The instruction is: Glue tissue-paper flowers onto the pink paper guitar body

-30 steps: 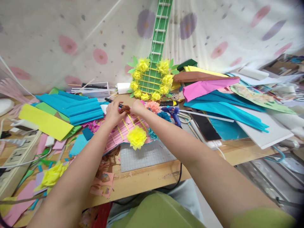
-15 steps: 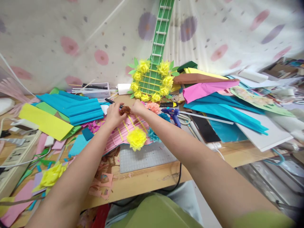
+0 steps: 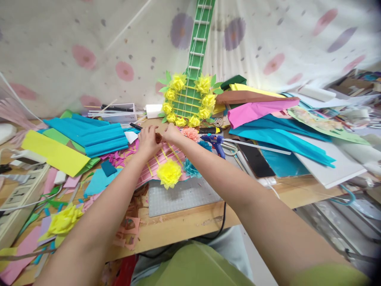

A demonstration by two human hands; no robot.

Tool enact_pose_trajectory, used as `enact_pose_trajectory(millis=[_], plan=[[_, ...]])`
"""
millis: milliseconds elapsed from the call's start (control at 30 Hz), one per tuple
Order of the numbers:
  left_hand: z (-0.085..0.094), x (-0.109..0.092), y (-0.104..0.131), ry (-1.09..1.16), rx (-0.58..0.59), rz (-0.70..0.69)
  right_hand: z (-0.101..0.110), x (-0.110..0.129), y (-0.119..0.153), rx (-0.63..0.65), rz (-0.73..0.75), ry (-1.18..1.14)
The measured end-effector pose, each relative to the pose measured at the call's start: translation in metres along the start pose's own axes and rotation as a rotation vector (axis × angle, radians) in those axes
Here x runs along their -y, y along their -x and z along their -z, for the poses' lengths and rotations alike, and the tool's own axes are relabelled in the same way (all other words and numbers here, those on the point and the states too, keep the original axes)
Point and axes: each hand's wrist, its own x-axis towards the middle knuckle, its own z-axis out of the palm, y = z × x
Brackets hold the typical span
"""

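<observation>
A pink paper guitar (image 3: pixel 149 167) lies on the table, with yellow strips and pale strings across it. My left hand (image 3: pixel 148 142) is curled around a brown paper flower (image 3: pixel 158 138) over the guitar's far side; most of the flower is behind my fingers. Close beside it, my right hand (image 3: pixel 172 134) is closed, its fingertips turned away from view, so what they grip is hidden. On the guitar's near edge sits a yellow paper flower (image 3: pixel 169 173). Teal flowers (image 3: pixel 192 168) and a coral flower (image 3: pixel 191 134) line its right side.
Behind stands a green paper guitar (image 3: pixel 190 101) ringed with yellow flowers. To the right are a blue glue gun (image 3: pixel 216 143), a phone (image 3: pixel 257 159) and crepe paper (image 3: pixel 268 109). A grey cutting mat (image 3: pixel 181 200) lies in front, and paper scraps (image 3: pixel 99 180) at left.
The fingers of my left hand have lifted and closed further over the brown flower, so less of it shows. My right hand stays almost in place. The whole view has shifted slightly.
</observation>
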Motion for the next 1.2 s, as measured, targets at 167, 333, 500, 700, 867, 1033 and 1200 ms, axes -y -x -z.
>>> enact_pose_trajectory(millis=[167, 333, 500, 700, 867, 1033, 1200], plan=[[0.001, -0.002, -0.003, -0.048, 0.004, -0.041, 0.008, 0.004, 0.016, -0.018, -0.052, 0.097], [0.002, 0.0, 0.001, -0.082, -0.01, -0.041, 0.003, 0.003, 0.019, -0.016, 0.01, 0.12], [0.003, 0.005, 0.001, -0.072, -0.003, -0.058, -0.003, 0.005, 0.015, -0.016, 0.019, 0.101], [0.007, 0.009, 0.004, 0.001, -0.021, -0.052, 0.003, 0.005, 0.018, -0.038, 0.034, 0.115], [0.019, 0.01, 0.01, 0.203, -0.199, 0.004, 0.027, -0.008, 0.029, -0.094, 0.07, 0.076], [0.029, 0.006, 0.023, 0.355, -0.414, 0.212, 0.057, -0.046, 0.047, -0.105, 0.144, -0.037], [0.028, -0.014, 0.042, 0.319, -0.111, 0.216, 0.085, -0.092, 0.079, -0.02, 0.177, -0.086]])
